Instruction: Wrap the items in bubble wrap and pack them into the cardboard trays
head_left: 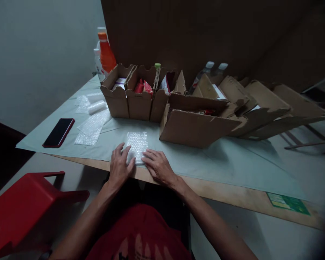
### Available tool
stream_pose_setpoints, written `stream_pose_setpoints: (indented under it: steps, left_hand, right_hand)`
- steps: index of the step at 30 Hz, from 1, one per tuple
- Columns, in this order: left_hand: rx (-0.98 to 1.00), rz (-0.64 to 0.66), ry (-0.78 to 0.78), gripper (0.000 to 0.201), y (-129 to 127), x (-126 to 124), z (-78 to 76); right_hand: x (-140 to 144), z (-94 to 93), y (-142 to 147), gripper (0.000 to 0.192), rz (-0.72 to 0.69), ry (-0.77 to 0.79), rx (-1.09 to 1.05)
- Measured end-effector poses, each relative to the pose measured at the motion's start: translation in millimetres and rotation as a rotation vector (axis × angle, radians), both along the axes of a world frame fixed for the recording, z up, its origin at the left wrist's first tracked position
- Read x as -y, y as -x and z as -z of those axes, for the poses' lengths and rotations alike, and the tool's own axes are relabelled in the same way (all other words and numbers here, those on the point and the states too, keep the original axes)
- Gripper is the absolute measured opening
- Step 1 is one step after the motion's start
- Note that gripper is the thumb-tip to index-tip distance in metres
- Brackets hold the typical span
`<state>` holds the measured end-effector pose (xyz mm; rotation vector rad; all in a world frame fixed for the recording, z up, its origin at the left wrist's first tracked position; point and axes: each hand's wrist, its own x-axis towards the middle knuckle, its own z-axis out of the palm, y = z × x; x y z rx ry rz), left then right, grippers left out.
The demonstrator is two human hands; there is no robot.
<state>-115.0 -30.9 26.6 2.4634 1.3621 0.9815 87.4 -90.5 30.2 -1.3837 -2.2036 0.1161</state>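
- Two bare hands are resting low at the centre of the frame: the left hand [120, 164] is spreading loosely at the left edge, thumb apart from its fingers and clenching nothing; the right hand [158, 166] is laying extended fingers on the right edge, also unclenched.
- Between them, a small clear rectangle of plastic bubble wrap [137, 141] is lying on a pale green sheet [206, 162], just below mid-frame; whether anything is sitting inside, I cannot tell.
- By its look, it is probably weighing little, bending softly and sliding easily; its bubbles are likely bursting under hard pressure, so both side edges are offering the best hold, with flat, light fingertips.
- Farther out, loose clear bubble-wrap pieces [90, 126] are lying left of centre, and brown cardboard boxes [141, 106] are standing across the middle and right.
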Motion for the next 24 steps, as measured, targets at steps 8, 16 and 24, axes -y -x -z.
stream_pose_setpoints:
  steps: [8,16,24]
  left_hand:
    - [0.036,0.219,0.091,0.024,15.9,7.0,-2.8]
    - [0.062,0.074,0.162,0.029,0.6,-28.1,2.6]
    - [0.058,0.207,0.038,0.024,11.5,-16.8,-0.7]
  right_hand:
    - [-11.0,-9.0,1.2,0.022,0.077,0.167,-0.196]
    - [-15.5,-10.6,-1.3,0.024,0.172,-0.059,-0.114]
    - [-27.4,-11.4,2.3,0.024,0.047,0.074,-0.033]
